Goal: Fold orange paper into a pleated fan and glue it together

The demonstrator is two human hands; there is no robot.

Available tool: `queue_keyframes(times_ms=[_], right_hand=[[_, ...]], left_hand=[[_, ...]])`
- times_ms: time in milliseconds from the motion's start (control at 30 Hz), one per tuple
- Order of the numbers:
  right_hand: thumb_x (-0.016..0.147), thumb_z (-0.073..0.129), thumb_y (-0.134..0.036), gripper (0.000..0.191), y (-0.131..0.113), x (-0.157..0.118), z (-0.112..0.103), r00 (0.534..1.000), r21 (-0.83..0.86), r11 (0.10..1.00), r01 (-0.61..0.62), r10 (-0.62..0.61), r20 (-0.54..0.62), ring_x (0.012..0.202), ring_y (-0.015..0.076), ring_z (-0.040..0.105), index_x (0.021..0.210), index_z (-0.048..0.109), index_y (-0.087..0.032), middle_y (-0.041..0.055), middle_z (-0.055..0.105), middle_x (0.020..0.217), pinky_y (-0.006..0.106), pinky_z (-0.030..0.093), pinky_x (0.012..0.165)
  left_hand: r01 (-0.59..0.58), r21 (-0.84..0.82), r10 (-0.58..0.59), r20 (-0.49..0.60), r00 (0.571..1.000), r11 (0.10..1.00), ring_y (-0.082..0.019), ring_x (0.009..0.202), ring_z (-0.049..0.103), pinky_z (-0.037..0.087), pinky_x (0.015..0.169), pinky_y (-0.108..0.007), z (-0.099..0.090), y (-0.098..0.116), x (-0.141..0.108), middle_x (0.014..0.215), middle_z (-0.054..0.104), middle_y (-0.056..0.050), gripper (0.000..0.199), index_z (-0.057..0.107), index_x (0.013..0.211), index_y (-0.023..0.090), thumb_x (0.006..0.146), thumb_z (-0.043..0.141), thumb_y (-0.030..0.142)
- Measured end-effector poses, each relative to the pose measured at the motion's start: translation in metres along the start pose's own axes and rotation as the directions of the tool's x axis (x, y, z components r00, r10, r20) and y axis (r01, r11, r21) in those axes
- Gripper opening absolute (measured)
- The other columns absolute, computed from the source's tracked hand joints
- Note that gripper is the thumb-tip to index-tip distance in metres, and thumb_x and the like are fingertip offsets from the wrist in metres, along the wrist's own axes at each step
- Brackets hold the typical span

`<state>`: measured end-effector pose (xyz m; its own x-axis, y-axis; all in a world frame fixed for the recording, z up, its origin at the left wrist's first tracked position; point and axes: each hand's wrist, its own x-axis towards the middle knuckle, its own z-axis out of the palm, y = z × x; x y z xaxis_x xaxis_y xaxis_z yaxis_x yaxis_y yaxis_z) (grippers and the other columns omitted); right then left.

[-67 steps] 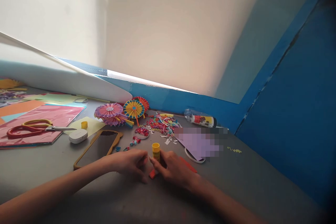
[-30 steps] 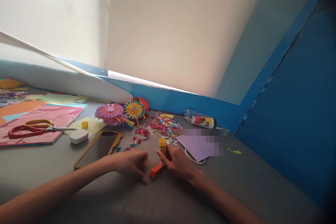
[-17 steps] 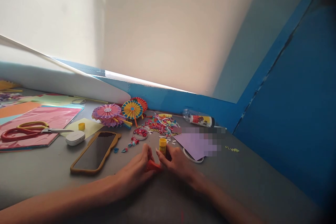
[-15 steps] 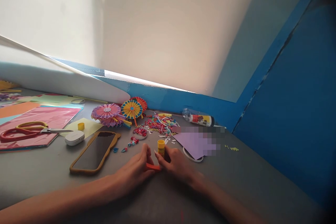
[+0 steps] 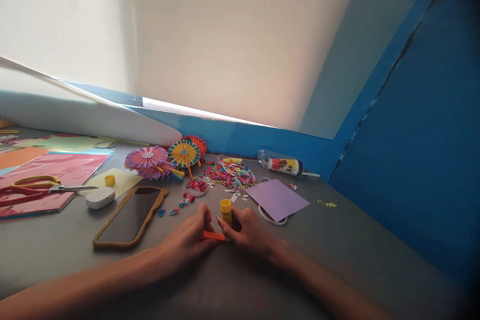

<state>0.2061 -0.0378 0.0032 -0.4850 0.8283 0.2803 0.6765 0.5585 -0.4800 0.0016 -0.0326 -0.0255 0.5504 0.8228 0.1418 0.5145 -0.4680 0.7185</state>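
My right hand (image 5: 249, 231) is wrapped round a yellow glue stick (image 5: 226, 211) held upright, its lower end hidden by my fingers. My left hand (image 5: 197, 231) grips an orange paper strip (image 5: 214, 236), which spans the gap between both hands. The strip's right end reaches my right fingertips, beneath the glue stick. A yellow cap (image 5: 109, 180) stands on pale yellow paper (image 5: 125, 182) at the left. Right of my hands, a lilac paper square (image 5: 278, 200) lies over a white ring.
A phone (image 5: 129, 217), a white case (image 5: 100, 198) and scissors (image 5: 35, 186) lie to the left. Folded paper rosettes (image 5: 183, 153) and paper scraps (image 5: 230, 174) sit farther back. A plastic bottle (image 5: 285, 165) rests by the blue wall (image 5: 420, 135).
The whole scene has shifted slightly left in view. Both hands keep their hold on the glue stick and the orange strip, with little other visible movement.
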Motion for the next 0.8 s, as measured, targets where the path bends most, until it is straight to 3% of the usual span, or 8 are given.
queue_keyframes(times_ms=[133,233,333,467,600,800], right_hand=[[0.092,0.05,-0.041,0.029,0.008,0.003,-0.008,0.99,0.101,0.994,-0.039,0.052,-0.128,0.052,0.0109,0.047,0.078,0.058,-0.017,-0.0014,0.057,0.061,0.023,0.033,0.049],[0.094,0.046,-0.04,0.028,0.018,0.009,-0.019,0.95,0.203,0.978,-0.044,0.104,-0.296,0.057,0.0133,0.053,0.095,0.061,-0.017,0.0,0.06,0.067,0.023,0.04,0.053],[0.092,0.046,-0.023,0.035,0.034,0.015,-0.028,0.934,0.18,0.984,-0.016,0.078,-0.348,0.078,0.0165,0.062,0.127,0.052,-0.023,0.0034,0.066,0.094,0.028,0.049,0.072],[0.085,0.054,-0.016,0.06,0.052,0.02,-0.03,0.951,0.139,0.99,0.011,0.033,-0.306,0.115,0.0208,0.053,0.141,0.039,-0.035,0.0039,0.047,0.135,0.036,0.045,0.097],[0.078,0.07,-0.029,0.062,0.056,0.021,-0.023,0.974,0.149,0.988,-0.03,0.062,-0.219,0.112,0.0247,0.054,0.136,0.048,-0.034,0.0061,0.047,0.126,0.04,0.048,0.095],[0.09,0.055,-0.026,0.024,0.054,0.022,-0.012,0.976,0.237,0.97,0.055,-0.002,-0.219,0.093,0.0197,0.059,0.108,0.071,-0.027,0.0063,0.05,0.104,0.034,0.053,0.081]], left_hand=[[0.036,0.009,-0.036,-0.001,0.999,0.999,-0.019,0.078,0.055,0.041,0.068,-0.029,-0.002,0.005,0.0,0.088,0.058,-0.002,0.037,0.036,0.092,0.021,0.084,0.056,0.052],[0.021,-0.012,-0.021,0.005,1.0,1.0,-0.019,0.079,0.056,0.042,0.068,-0.029,-0.003,0.003,0.002,0.09,0.06,-0.002,0.036,0.037,0.092,0.022,0.084,0.057,0.051],[-0.009,-0.072,0.008,-0.024,1.0,0.997,-0.018,0.078,0.059,0.044,0.068,-0.029,-0.004,0.0,0.006,0.092,0.062,-0.003,0.033,0.037,0.093,0.022,0.085,0.058,0.046],[-0.064,-0.227,0.043,-0.094,0.995,0.972,-0.017,0.081,0.063,0.049,0.074,-0.031,-0.008,0.004,0.007,0.097,0.061,-0.002,0.025,0.04,0.097,0.022,0.087,0.057,0.037],[-0.101,-0.331,0.046,-0.168,0.985,0.938,-0.017,0.087,0.065,0.051,0.078,-0.032,-0.013,0.014,0.006,0.101,0.059,0.0,0.027,0.045,0.101,0.024,0.084,0.064,0.033],[-0.184,-0.4,0.082,-0.258,0.963,0.898,-0.017,0.09,0.063,0.049,0.086,-0.033,-0.021,0.027,0.006,0.099,0.058,0.001,0.033,0.048,0.103,0.024,0.079,0.071,0.025]])
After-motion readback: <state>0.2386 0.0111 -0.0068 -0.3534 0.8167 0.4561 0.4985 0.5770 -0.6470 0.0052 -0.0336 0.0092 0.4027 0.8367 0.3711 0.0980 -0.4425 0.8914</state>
